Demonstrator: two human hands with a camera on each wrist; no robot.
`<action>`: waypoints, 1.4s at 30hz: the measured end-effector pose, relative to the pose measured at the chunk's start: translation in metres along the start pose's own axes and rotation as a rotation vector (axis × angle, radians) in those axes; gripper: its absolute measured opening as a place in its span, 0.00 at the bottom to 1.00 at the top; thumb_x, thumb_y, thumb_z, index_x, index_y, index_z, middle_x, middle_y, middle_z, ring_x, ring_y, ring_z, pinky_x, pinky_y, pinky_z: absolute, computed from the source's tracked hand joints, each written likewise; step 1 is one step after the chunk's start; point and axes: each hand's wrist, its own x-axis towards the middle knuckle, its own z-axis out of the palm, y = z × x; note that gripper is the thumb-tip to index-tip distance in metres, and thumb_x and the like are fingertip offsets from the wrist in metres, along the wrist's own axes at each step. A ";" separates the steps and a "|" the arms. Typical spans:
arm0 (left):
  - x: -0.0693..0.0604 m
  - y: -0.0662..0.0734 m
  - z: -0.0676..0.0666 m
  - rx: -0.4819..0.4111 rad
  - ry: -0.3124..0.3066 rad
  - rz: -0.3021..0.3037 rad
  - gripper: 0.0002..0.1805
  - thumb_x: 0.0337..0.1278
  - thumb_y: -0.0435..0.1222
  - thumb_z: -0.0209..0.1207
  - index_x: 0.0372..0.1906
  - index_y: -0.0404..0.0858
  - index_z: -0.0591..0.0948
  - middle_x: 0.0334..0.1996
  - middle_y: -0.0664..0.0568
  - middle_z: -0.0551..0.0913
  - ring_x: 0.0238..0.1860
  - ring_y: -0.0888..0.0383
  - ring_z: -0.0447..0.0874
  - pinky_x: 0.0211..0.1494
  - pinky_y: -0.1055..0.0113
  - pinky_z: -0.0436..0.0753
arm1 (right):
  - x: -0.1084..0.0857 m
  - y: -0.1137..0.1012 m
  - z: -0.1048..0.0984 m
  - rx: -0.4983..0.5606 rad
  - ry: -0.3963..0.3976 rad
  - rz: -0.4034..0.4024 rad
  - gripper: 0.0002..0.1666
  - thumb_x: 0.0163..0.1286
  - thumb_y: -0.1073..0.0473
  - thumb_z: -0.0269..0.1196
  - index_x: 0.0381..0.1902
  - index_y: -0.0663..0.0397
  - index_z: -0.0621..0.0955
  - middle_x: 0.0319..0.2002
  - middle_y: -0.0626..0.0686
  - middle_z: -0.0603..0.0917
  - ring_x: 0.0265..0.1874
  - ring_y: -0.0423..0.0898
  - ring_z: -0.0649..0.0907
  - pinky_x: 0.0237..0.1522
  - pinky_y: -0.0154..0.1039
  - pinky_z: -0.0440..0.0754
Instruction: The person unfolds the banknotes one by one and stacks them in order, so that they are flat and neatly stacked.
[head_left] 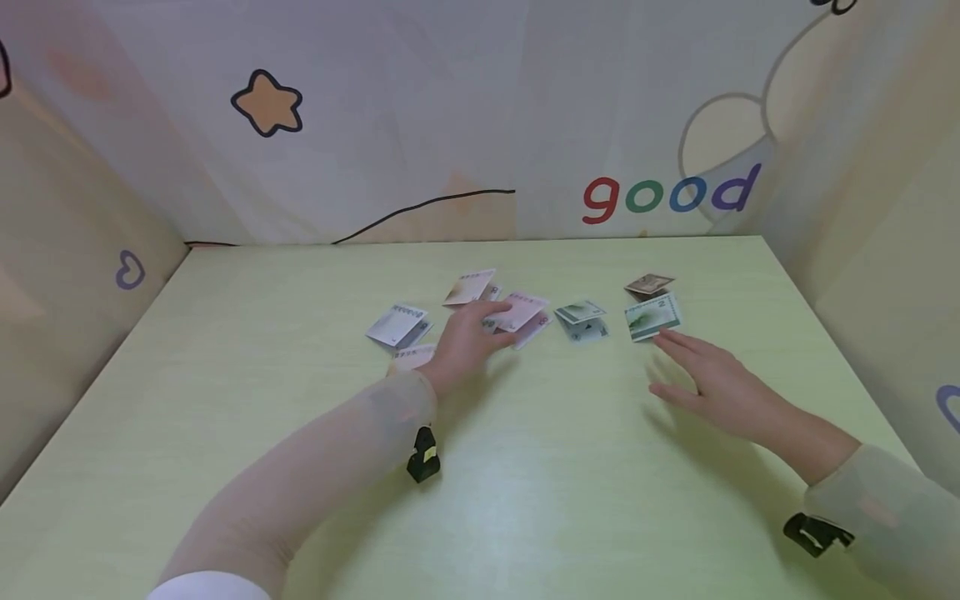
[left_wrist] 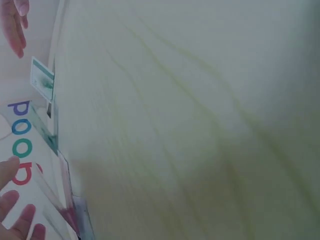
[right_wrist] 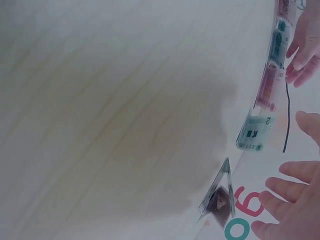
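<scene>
Several folded banknotes stand tented on the table. My left hand (head_left: 465, 343) is over the left cluster, its fingers loosely spread beside a pink banknote (head_left: 519, 310); whether they touch it I cannot tell. Another pale pink banknote (head_left: 470, 287) sits just behind that hand, a bluish-white banknote (head_left: 397, 324) to its left, and a further pale banknote (head_left: 413, 357) partly hidden by the wrist. At the right, my right hand (head_left: 716, 383) has straight fingers, the tips at the near edge of a green banknote (head_left: 653, 316). A brown banknote (head_left: 649, 284) lies behind the green one.
Between the hands stands another folded green banknote (head_left: 581, 313). The pale green table (head_left: 525, 500) meets a printed back wall (head_left: 390, 108) just beyond the notes, with side walls at left and right. Dark clips (head_left: 424, 455) hang at both sleeves.
</scene>
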 end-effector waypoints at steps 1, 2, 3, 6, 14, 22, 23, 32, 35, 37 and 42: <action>0.001 -0.002 0.001 -0.007 -0.001 0.003 0.27 0.51 0.39 0.66 0.59 0.44 0.76 0.61 0.52 0.72 0.66 0.55 0.61 0.67 0.60 0.60 | 0.000 0.000 0.000 0.003 -0.001 -0.003 0.41 0.66 0.48 0.60 0.65 0.72 0.63 0.64 0.71 0.62 0.63 0.67 0.62 0.60 0.61 0.60; 0.002 -0.003 0.002 -0.012 -0.002 0.004 0.27 0.51 0.39 0.66 0.59 0.43 0.76 0.61 0.53 0.72 0.66 0.56 0.61 0.67 0.60 0.61 | 0.000 -0.001 0.000 0.006 -0.003 -0.005 0.40 0.66 0.48 0.60 0.65 0.72 0.63 0.65 0.71 0.62 0.63 0.67 0.62 0.60 0.61 0.60; 0.002 -0.004 0.003 -0.018 -0.004 0.003 0.27 0.51 0.39 0.66 0.59 0.43 0.76 0.61 0.53 0.73 0.66 0.56 0.61 0.67 0.60 0.61 | -0.001 -0.002 0.000 0.009 -0.005 -0.007 0.40 0.66 0.48 0.60 0.65 0.72 0.63 0.65 0.70 0.62 0.63 0.67 0.62 0.60 0.61 0.60; 0.004 -0.006 0.006 -0.022 -0.012 0.000 0.26 0.51 0.39 0.66 0.58 0.44 0.76 0.61 0.54 0.73 0.66 0.56 0.62 0.66 0.60 0.61 | -0.001 -0.004 -0.001 0.017 -0.017 -0.006 0.40 0.66 0.48 0.59 0.65 0.71 0.63 0.65 0.70 0.62 0.63 0.67 0.61 0.60 0.61 0.60; 0.004 -0.008 0.007 0.032 0.006 0.060 0.26 0.49 0.38 0.67 0.57 0.39 0.77 0.57 0.51 0.76 0.61 0.55 0.68 0.64 0.64 0.65 | -0.002 -0.005 -0.001 0.019 -0.029 -0.014 0.40 0.66 0.48 0.60 0.65 0.70 0.63 0.65 0.70 0.62 0.63 0.67 0.62 0.59 0.62 0.61; 0.010 -0.009 0.008 0.041 0.004 0.049 0.22 0.48 0.37 0.68 0.51 0.40 0.81 0.54 0.50 0.78 0.59 0.55 0.71 0.62 0.63 0.66 | 0.000 -0.007 -0.001 0.029 -0.031 -0.024 0.38 0.65 0.51 0.61 0.65 0.69 0.64 0.65 0.69 0.63 0.63 0.67 0.62 0.59 0.62 0.61; 0.010 -0.009 0.008 0.044 -0.001 0.040 0.21 0.48 0.37 0.68 0.51 0.40 0.81 0.54 0.50 0.78 0.58 0.55 0.71 0.62 0.63 0.67 | 0.000 -0.008 0.000 0.030 -0.031 -0.026 0.38 0.65 0.51 0.61 0.65 0.69 0.64 0.65 0.69 0.63 0.63 0.67 0.62 0.59 0.62 0.61; 0.011 -0.007 0.008 0.006 0.017 0.016 0.14 0.50 0.36 0.66 0.45 0.40 0.84 0.51 0.50 0.80 0.56 0.55 0.74 0.60 0.63 0.69 | 0.001 -0.013 0.000 0.032 -0.027 -0.048 0.38 0.65 0.50 0.62 0.64 0.68 0.66 0.64 0.68 0.64 0.62 0.67 0.64 0.58 0.62 0.63; 0.013 -0.006 0.007 -0.040 0.028 0.006 0.10 0.52 0.35 0.65 0.41 0.40 0.86 0.49 0.51 0.82 0.53 0.57 0.75 0.59 0.63 0.70 | 0.001 -0.014 0.000 0.036 -0.033 -0.040 0.37 0.65 0.51 0.62 0.65 0.68 0.65 0.64 0.68 0.64 0.62 0.66 0.63 0.59 0.61 0.63; 0.015 -0.008 0.006 -0.065 0.043 0.009 0.09 0.54 0.36 0.64 0.40 0.40 0.86 0.47 0.52 0.82 0.53 0.57 0.75 0.58 0.63 0.70 | 0.000 -0.014 0.000 0.039 -0.033 -0.039 0.37 0.65 0.52 0.62 0.65 0.68 0.65 0.64 0.68 0.63 0.62 0.66 0.63 0.59 0.61 0.62; 0.018 -0.006 0.000 -0.125 0.121 0.017 0.09 0.56 0.37 0.62 0.39 0.39 0.86 0.45 0.52 0.83 0.53 0.56 0.74 0.57 0.62 0.71 | -0.001 -0.015 0.000 0.039 -0.039 -0.032 0.37 0.65 0.53 0.62 0.65 0.68 0.65 0.65 0.67 0.63 0.62 0.66 0.63 0.59 0.61 0.62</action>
